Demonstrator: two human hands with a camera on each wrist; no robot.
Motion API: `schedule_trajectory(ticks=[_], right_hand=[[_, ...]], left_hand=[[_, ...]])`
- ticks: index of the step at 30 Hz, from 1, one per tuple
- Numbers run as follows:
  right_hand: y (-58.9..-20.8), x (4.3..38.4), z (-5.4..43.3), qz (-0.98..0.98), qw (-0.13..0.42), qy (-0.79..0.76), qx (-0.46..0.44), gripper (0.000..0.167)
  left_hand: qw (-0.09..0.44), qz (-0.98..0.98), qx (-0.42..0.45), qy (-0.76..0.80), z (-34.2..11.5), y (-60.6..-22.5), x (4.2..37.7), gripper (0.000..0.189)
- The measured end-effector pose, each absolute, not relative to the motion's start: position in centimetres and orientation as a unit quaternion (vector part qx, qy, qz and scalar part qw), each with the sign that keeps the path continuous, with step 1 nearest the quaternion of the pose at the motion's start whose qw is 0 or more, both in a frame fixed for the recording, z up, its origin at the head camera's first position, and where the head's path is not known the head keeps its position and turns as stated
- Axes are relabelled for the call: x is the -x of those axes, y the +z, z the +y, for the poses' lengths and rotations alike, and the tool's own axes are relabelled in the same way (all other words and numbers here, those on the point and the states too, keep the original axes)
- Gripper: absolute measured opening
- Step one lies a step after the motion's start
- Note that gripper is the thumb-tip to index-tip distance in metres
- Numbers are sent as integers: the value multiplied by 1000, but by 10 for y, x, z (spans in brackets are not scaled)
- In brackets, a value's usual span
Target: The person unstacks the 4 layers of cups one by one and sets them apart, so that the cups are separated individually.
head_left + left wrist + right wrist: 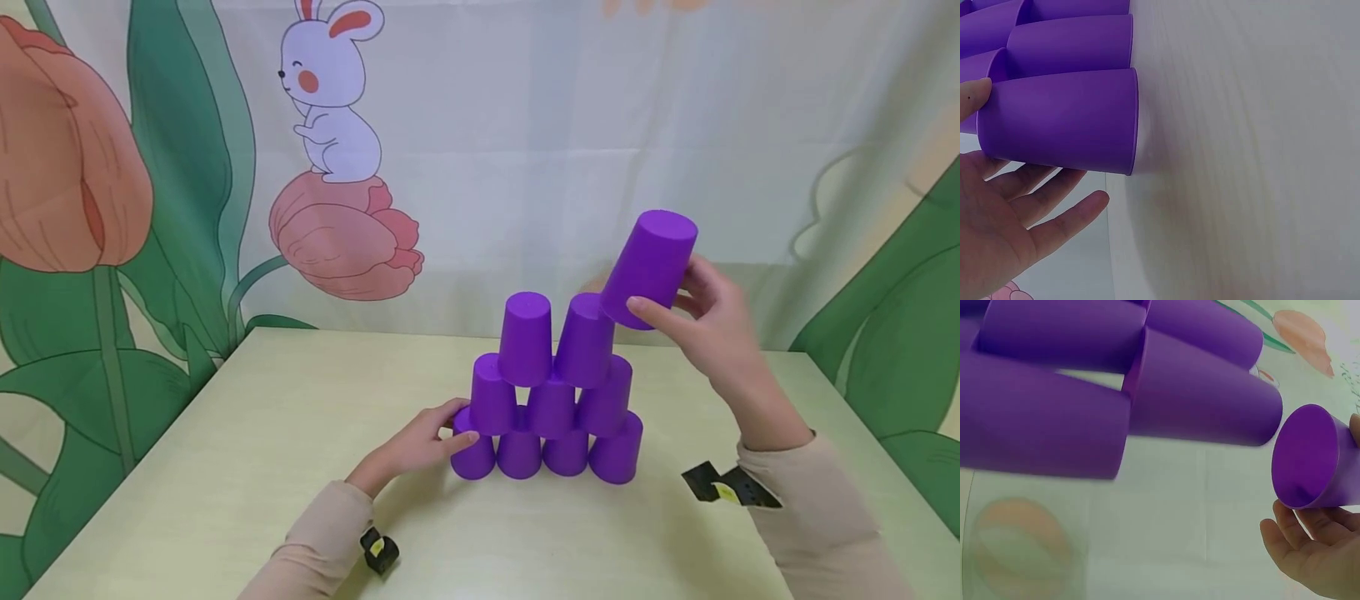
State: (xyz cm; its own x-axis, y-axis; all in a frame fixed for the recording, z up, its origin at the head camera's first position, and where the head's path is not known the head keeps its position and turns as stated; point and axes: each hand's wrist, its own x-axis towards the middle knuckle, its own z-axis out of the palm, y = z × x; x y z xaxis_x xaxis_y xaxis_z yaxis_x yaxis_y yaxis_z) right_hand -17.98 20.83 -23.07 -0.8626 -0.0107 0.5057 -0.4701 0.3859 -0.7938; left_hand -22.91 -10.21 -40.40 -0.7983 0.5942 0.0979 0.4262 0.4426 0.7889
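Observation:
Purple cups stand upside down in a stepped stack, with several in the bottom row, three above and two on top. High at the right, my right hand [708, 321] grips a tilted purple cup [651, 271] by its sides, its mouth facing down and left. Its lower rim overlaps the right-hand top cup [585, 342] in the head view; the right wrist view shows a gap between them. Low at the left, my left hand [420, 437] holds the leftmost bottom cup [1063, 119], thumb on the near side and fingers behind, the little finger sticking out free.
The stack stands on a pale wooden table [300, 433]. Behind it hangs a cloth backdrop [480, 167] printed with a rabbit, tulips and leaves. A black wrist camera [380, 550] sits at my left sleeve, another black device [727, 486] at my right.

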Motion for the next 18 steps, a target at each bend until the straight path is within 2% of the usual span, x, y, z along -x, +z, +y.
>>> schedule_trajectory(ticks=[18], right_hand=[[-267,172,253,-839,226,488,-90,55]], left_hand=[[93,838,-314,436,-103,-405,230,44]])
